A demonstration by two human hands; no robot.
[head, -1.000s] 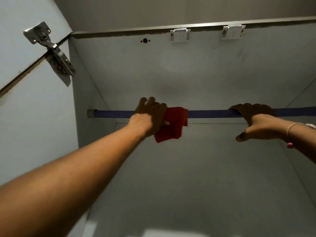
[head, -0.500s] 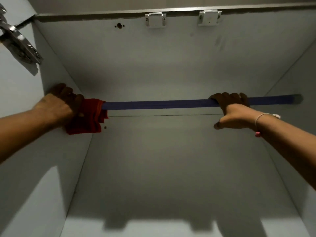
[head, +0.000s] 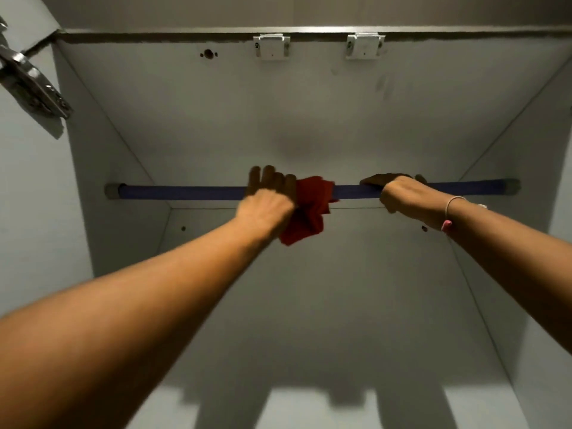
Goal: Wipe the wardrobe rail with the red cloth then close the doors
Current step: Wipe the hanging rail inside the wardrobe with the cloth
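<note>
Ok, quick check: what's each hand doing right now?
Left hand: closed on the crumpled red cloth, pressed around the blue wardrobe rail.
Right hand: closed on the bare rail, no cloth.

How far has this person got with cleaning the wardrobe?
Mid-wipe. The left hand presses the crumpled red cloth around the blue wardrobe rail near its middle; the right hand grips the rail beside it. Whether any stretch is clean cannot be told. The door's metal hinge shows it open, so closing remains.
</note>
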